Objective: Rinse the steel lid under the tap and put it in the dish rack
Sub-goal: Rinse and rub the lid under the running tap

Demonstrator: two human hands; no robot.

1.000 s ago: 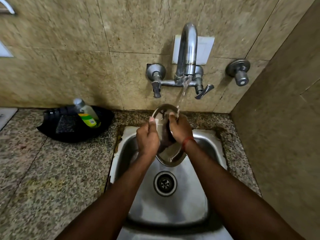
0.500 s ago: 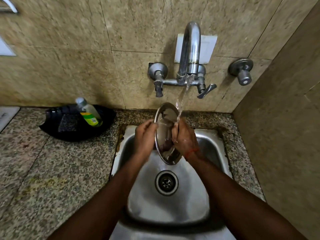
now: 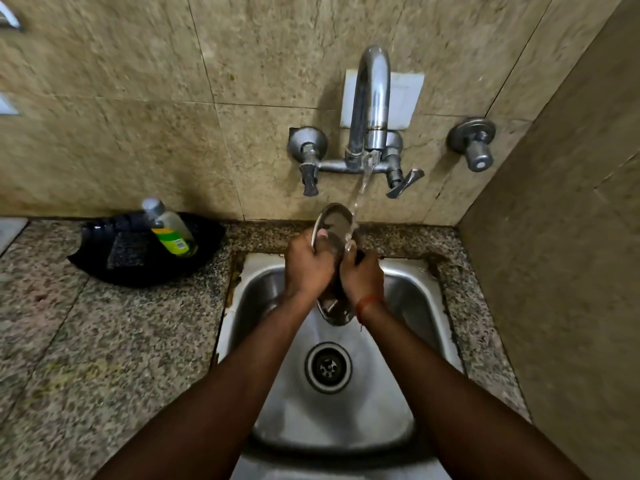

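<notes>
- Head view, and both hands are up at the stream: the left hand and right hand are clamped on the lid, one on each side.
- Lid is on edge, nearly upright, over the back of the sink, so the water looks set to sheet down its face and drip into the basin, not onto the counter.
- Left thumb hooks over the top rim; right fingers press the face just where the stream lands — my read is they are rubbing while rinsing.
- Tap is running, a thin stream angling down onto the lid's upper right edge.
- Rinse step looks to be in progress; no dish rack in shot that I can be sure of.
- Count: one lid, one spout, two lever valves under it, one separate knob on the wall to the right, one drain.
- On the counter, left: one black tray holding one soap bottle, lying tilted, and one dark scrub pad.
</notes>
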